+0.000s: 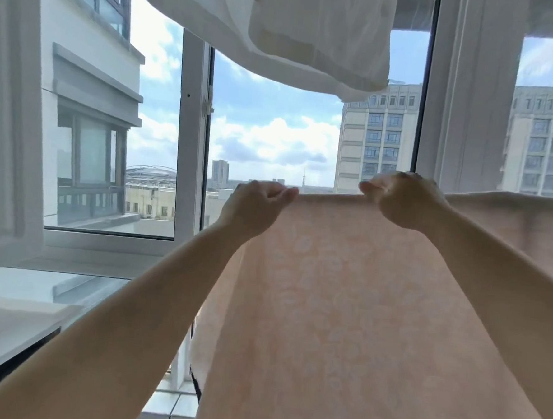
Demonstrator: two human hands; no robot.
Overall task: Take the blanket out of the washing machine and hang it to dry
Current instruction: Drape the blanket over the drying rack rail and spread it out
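A pale peach blanket (343, 310) with a faint white pattern hangs in front of me, its top edge running level from the middle to the right. My left hand (257, 205) pinches the blanket's top left corner. My right hand (402, 200) grips the top edge a little further right, fingers curled over it. Whatever bears the top edge is hidden behind the cloth. The washing machine is out of view.
A white cloth (312, 33) hangs overhead, dipping toward the window. White window frames (192, 139) stand straight ahead, with buildings and sky beyond. A white ledge (9, 322) lies at lower left and a tiled sill (172, 403) below.
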